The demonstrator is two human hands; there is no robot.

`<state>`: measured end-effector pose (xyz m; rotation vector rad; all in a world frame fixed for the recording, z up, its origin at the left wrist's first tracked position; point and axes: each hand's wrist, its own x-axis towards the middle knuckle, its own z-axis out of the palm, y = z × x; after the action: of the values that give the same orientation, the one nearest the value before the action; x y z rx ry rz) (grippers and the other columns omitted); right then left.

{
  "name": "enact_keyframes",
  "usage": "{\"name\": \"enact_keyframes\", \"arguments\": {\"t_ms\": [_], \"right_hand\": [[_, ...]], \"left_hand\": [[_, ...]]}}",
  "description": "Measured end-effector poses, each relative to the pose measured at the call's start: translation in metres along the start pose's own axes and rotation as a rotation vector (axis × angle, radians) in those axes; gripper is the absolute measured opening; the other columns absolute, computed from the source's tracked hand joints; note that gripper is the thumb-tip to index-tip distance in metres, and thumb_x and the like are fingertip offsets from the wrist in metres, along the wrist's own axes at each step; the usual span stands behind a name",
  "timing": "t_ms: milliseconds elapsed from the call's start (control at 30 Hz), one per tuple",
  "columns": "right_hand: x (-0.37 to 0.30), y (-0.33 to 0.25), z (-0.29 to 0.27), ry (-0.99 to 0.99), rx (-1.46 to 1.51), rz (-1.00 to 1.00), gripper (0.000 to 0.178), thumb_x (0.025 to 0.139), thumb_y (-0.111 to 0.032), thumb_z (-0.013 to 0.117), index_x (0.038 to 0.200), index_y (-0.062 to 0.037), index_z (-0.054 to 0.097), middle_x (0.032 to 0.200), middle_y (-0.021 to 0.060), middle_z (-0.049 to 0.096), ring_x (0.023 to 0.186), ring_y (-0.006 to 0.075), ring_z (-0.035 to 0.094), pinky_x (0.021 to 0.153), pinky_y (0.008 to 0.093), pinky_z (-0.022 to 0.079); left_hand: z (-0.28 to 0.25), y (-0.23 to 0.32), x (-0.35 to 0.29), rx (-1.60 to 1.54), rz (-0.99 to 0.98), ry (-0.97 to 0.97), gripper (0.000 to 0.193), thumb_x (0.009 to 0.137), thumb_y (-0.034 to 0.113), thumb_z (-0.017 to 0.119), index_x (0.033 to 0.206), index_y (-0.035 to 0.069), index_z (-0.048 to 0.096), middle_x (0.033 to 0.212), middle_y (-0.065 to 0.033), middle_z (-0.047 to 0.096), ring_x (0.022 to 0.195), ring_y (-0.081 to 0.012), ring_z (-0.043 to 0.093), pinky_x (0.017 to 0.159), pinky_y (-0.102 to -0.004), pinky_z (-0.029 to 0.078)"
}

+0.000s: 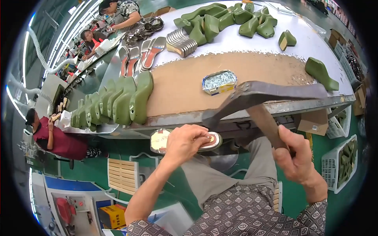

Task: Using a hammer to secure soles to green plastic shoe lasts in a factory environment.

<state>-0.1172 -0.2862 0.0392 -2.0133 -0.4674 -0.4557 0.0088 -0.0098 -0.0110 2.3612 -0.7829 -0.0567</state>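
My right hand (295, 155) is wrapped round the wooden handle of a hammer (252, 94). Its long, dark metal head is raised, with one end just above my left hand (185, 141). Over my lap, the fingers of that left hand are pinched against a shoe last with an insole on it (159, 141), lying sole side up. Whatever sits between those fingertips is too small to make out. On the table beyond stands a small open box of metal nails (219, 81).
Green shoe lasts (130, 98) line the table's left edge; more are heaped at the back (212, 23), and one lies by the right corner (321, 72). Insoles (153, 51) lie back left. White crates (338, 163) stand on the floor at right. A person in red (55, 135) sits at left.
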Motion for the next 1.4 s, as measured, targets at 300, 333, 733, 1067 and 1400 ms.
{"name": "enact_keyframes", "arguments": {"t_ms": [300, 333, 733, 1067, 1400], "right_hand": [[0.008, -0.006, 0.010, -0.098, -0.103, 0.054, 0.048, 0.089, -0.002, 0.062, 0.135, -0.0093, 0.052, 0.088, 0.0142, 0.066, 0.065, 0.0255, 0.063, 0.061, 0.0308, 0.052], [0.005, -0.007, 0.006, -0.095, -0.104, 0.061, 0.048, 0.089, -0.002, 0.062, 0.135, -0.0093, 0.052, 0.088, 0.0142, 0.066, 0.065, 0.0255, 0.063, 0.061, 0.0308, 0.052], [-0.025, 0.008, 0.003, -0.001, 0.017, 0.170, 0.049, 0.082, 0.003, 0.071, 0.129, -0.0053, 0.057, 0.094, 0.0139, 0.069, 0.071, 0.0159, 0.064, 0.062, 0.0274, 0.052], [-0.009, -0.005, 0.002, 0.337, 0.222, -0.140, 0.043, 0.081, 0.011, 0.067, 0.122, 0.0035, 0.057, 0.085, 0.0105, 0.066, 0.068, 0.0072, 0.054, 0.058, 0.0240, 0.047], [0.018, -0.001, 0.009, -0.025, -0.189, 0.026, 0.049, 0.082, -0.002, 0.069, 0.129, -0.0103, 0.057, 0.081, 0.0126, 0.063, 0.070, 0.0231, 0.065, 0.064, 0.0314, 0.053]], "left_hand": [[-0.015, 0.010, -0.002, 0.076, -0.077, -0.107, 0.027, 0.076, 0.027, 0.075, 0.093, 0.007, 0.069, 0.097, -0.0098, 0.070, 0.089, -0.0325, 0.064, 0.076, -0.0407, 0.050], [-0.019, 0.009, -0.003, 0.015, -0.007, -0.074, 0.033, 0.075, 0.029, 0.076, 0.098, 0.006, 0.069, 0.101, -0.0096, 0.069, 0.094, -0.0327, 0.063, 0.079, -0.0406, 0.049], [-0.022, -0.007, -0.013, 0.351, 0.193, -0.084, 0.049, 0.071, 0.041, 0.077, 0.109, 0.014, 0.068, 0.098, -0.0036, 0.068, 0.093, -0.0233, 0.064, 0.089, -0.0385, 0.042], [-0.015, -0.010, -0.018, 0.352, 0.223, -0.057, 0.051, 0.069, 0.039, 0.079, 0.111, 0.014, 0.066, 0.096, -0.0031, 0.065, 0.089, -0.0236, 0.064, 0.082, -0.0384, 0.044], [-0.014, -0.018, -0.016, 0.327, 0.235, -0.060, 0.049, 0.065, 0.036, 0.080, 0.106, 0.012, 0.069, 0.091, -0.0047, 0.064, 0.083, -0.0246, 0.063, 0.075, -0.0380, 0.046]]}}
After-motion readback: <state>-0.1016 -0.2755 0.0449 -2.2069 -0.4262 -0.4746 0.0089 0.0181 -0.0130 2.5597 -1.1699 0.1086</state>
